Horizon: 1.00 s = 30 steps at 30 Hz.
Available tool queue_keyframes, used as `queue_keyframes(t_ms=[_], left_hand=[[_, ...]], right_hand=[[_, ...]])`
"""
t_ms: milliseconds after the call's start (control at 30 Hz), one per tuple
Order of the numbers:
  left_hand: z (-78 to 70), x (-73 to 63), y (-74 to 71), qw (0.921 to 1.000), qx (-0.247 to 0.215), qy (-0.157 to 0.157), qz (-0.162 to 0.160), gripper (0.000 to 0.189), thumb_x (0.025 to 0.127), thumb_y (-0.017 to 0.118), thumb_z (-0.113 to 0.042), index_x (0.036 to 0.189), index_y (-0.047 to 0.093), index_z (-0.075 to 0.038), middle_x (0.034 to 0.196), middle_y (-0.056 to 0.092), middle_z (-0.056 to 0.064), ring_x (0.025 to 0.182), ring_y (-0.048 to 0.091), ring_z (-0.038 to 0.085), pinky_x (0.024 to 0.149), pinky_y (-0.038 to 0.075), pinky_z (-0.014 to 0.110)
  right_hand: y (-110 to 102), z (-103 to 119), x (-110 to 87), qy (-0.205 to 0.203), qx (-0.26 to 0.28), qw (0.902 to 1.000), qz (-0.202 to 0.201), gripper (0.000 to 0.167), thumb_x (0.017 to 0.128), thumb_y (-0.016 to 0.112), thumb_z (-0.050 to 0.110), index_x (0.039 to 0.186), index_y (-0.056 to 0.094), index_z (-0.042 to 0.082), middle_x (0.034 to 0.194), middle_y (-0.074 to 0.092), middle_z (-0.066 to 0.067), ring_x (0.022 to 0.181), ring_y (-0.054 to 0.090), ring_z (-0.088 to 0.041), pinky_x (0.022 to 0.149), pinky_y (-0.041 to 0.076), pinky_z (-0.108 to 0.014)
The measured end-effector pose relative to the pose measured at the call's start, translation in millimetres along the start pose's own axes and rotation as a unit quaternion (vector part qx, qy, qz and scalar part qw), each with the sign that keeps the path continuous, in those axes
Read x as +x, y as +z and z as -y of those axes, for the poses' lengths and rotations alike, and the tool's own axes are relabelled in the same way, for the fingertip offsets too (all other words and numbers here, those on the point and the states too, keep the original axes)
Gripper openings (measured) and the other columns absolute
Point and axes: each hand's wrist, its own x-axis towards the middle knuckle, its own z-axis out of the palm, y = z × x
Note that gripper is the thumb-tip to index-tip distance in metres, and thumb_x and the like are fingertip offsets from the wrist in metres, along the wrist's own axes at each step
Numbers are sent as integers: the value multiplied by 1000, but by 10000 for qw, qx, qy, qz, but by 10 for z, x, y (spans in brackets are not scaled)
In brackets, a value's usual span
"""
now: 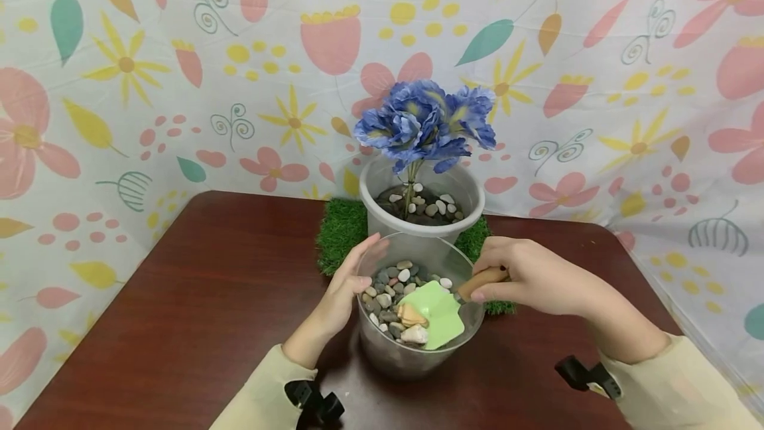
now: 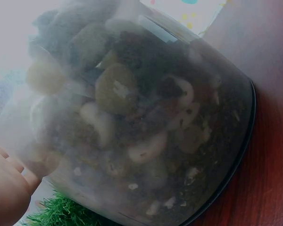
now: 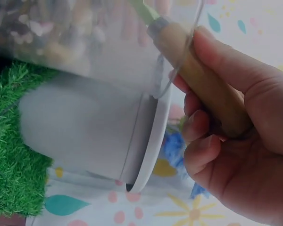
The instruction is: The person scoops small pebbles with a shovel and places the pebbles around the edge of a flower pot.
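Note:
In my right hand (image 1: 519,274) I grip the wooden handle (image 3: 203,77) of a small trowel, fingers curled round it above the container's right rim. Its light green blade (image 1: 438,317) lies on the pebbles (image 1: 388,284) inside a clear plastic container (image 1: 406,363). A tan shell (image 1: 410,314) and a whitish shell-like piece (image 1: 414,334) sit at the blade's left edge. My left hand (image 1: 340,294) holds the container's left side, thumb at the rim and fingers along the outer wall. Dark soil and pebbles show through that wall in the left wrist view.
Right behind the container stands a pale grey flowerpot (image 1: 370,201) with blue artificial flowers (image 1: 418,121), soil and stones. Under it lies a green artificial grass mat (image 1: 343,231). All stand on a dark reddish table (image 1: 239,310) before a patterned curtain (image 1: 179,85).

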Motion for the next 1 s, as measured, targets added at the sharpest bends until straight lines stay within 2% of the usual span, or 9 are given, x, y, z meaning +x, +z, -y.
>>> queue_keyframes(t_ms=[133, 267, 367, 533, 667, 867, 1000], left_hand=[[13, 2, 1, 10000, 29, 36, 32, 67, 84, 37, -15, 147, 22, 3, 146, 33, 30, 134, 31, 46, 109, 22, 60], [19, -8, -12, 10000, 51, 54, 63, 67, 85, 37, -15, 147, 22, 2, 146, 33, 30, 134, 31, 46, 108, 22, 62], [15, -16, -25, 10000, 55, 43, 34, 66, 85, 37, -16, 147, 22, 2, 146, 33, 30, 134, 31, 45, 108, 22, 62], [10, -17, -22, 10000, 44, 54, -54, 66, 85, 36, -14, 146, 22, 5, 145, 33, 31, 134, 32, 44, 108, 22, 60], [28, -18, -19, 9999, 90, 92, -10, 65, 85, 35, -14, 146, 22, 5, 145, 33, 32, 134, 32, 44, 108, 23, 59], [17, -4, -21, 9999, 94, 107, -45, 67, 85, 36, -15, 146, 21, 5, 145, 33, 31, 133, 32, 46, 107, 22, 62], [13, 3, -4, 10000, 54, 53, 29, 67, 85, 36, -15, 147, 20, 4, 146, 32, 31, 135, 30, 47, 107, 20, 63]], right_hand=[[41, -38, -17, 161, 135, 9996, -203, 8, 82, 70, 27, 88, 68, 31, 82, 53, 18, 68, 46, 3, 58, 42, -18], [117, -45, -15, 306, -146, 9986, -394, 8, 81, 71, 31, 88, 67, 32, 82, 52, 20, 72, 44, 4, 61, 41, -18], [149, -24, -32, 222, -191, 9980, -552, 9, 80, 72, 30, 88, 67, 32, 82, 52, 21, 74, 43, 3, 63, 40, -18], [128, 0, -67, -96, 138, 9978, -642, 12, 81, 72, 25, 90, 68, 32, 83, 53, 20, 74, 44, 2, 63, 39, -16], [115, -24, -108, 7, 546, 9970, -555, 16, 81, 72, 20, 91, 69, 32, 82, 54, 17, 71, 45, 2, 59, 40, -16], [222, 1, -38, 82, 540, 9971, -528, 11, 82, 71, 25, 91, 67, 32, 84, 54, 17, 72, 46, 1, 61, 41, -17], [215, -25, -97, 103, 818, 9946, -626, 15, 82, 71, 18, 92, 69, 29, 83, 55, 14, 71, 46, -1, 60, 41, -18]])
